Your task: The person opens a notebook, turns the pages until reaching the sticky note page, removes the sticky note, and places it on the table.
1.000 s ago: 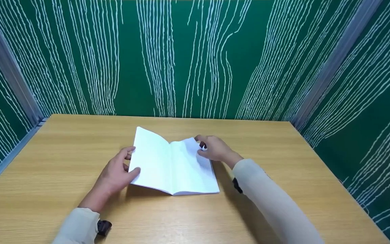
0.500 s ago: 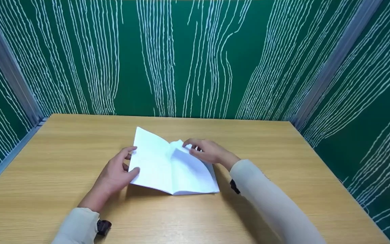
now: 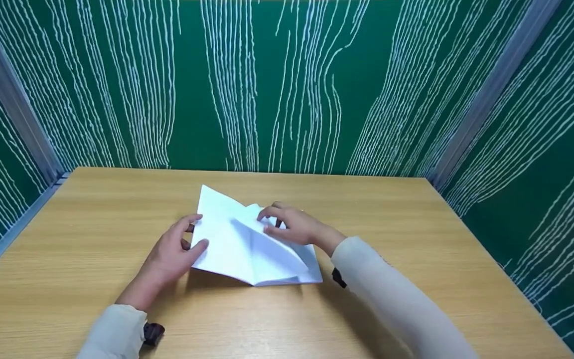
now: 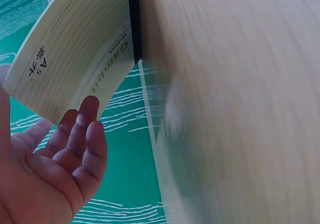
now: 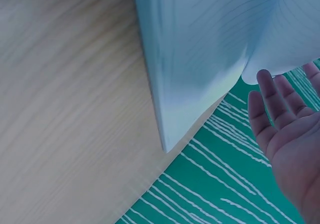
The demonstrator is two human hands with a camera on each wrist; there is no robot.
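On table (image 3: 92, 224) before wall (image 3: 192, 85): notebook (image 3: 219, 234) in left grip (image 3: 170, 252), loose right grip (image 3: 294, 225) at page (image 3: 273, 255).

Head view fwd/down, wrist views nr notebook (image 3: 219, 237)

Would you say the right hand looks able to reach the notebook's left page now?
Probably yes: the right hand is over the notebook, the left page looks uncovered near its top, and the left hand holds only its edge.

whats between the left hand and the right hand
The head view shows the open notebook between the left hand and the right hand, with a page lifted and curving.
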